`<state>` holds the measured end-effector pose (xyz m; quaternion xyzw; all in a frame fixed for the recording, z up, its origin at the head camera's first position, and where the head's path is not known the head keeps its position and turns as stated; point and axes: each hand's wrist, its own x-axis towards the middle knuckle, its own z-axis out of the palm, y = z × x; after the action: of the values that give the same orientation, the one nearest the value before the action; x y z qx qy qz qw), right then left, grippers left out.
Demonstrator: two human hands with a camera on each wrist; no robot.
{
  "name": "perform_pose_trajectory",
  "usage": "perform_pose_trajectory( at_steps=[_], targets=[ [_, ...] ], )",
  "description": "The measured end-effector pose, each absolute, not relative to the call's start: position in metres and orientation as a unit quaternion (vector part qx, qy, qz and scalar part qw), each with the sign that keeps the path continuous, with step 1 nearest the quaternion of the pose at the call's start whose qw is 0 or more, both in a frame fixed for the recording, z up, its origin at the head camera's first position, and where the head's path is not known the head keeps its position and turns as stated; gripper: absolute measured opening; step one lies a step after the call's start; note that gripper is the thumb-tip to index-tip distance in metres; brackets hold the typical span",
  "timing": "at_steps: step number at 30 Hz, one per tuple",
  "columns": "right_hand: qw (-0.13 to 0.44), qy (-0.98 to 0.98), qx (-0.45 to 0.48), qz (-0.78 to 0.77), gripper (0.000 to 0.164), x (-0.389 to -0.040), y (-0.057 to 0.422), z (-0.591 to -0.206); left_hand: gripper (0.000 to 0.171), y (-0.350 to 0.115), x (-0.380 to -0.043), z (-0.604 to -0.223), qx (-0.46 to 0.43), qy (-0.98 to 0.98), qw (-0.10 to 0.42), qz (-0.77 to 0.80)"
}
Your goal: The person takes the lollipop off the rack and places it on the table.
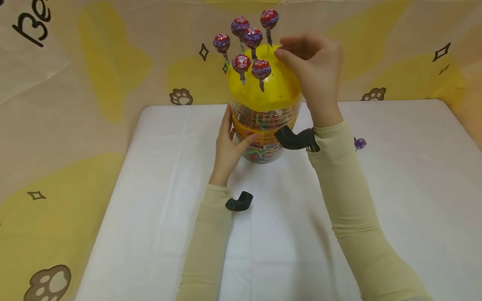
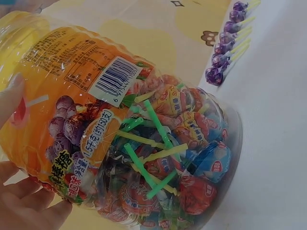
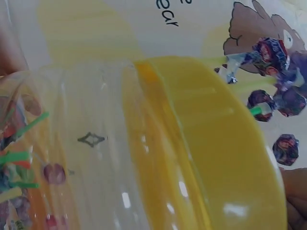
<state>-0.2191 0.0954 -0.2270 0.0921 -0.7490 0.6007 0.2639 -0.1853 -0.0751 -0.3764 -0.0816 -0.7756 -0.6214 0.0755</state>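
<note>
A clear plastic candy jar (image 1: 263, 121) with an orange label and a domed yellow lid (image 1: 278, 81) stands on the table, full of wrapped lollipops. Several red-and-purple lollipops (image 1: 241, 63) stick up out of the lid on their sticks. My left hand (image 1: 227, 152) holds the jar low on its left side, thumb across the front and fingers around the side. At the lid's back right is my right hand (image 1: 314, 62), its thumb and index tips slightly apart beside the stick of the rearmost lollipop (image 1: 269, 19). Only part of that hand shows in the right wrist view, past the lid.
A purple-wrapped lollipop (image 1: 360, 143) shows on the white table (image 1: 406, 200), right of my forearm. In the left wrist view, several purple lollipops (image 2: 220, 61) with yellow sticks lie in a row. A patterned cloth backdrop (image 1: 369, 54) rises behind the table.
</note>
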Motion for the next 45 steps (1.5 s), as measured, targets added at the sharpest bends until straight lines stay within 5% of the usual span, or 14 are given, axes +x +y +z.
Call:
perform_pose_trajectory(
  at_steps=[45],
  targets=[
    [0.304, -0.714, 0.122, 0.618, 0.016, -0.237, 0.077, -0.227, 0.091, -0.076, -0.185, -0.374, -0.074, -0.774, 0.063, -0.625]
  ],
)
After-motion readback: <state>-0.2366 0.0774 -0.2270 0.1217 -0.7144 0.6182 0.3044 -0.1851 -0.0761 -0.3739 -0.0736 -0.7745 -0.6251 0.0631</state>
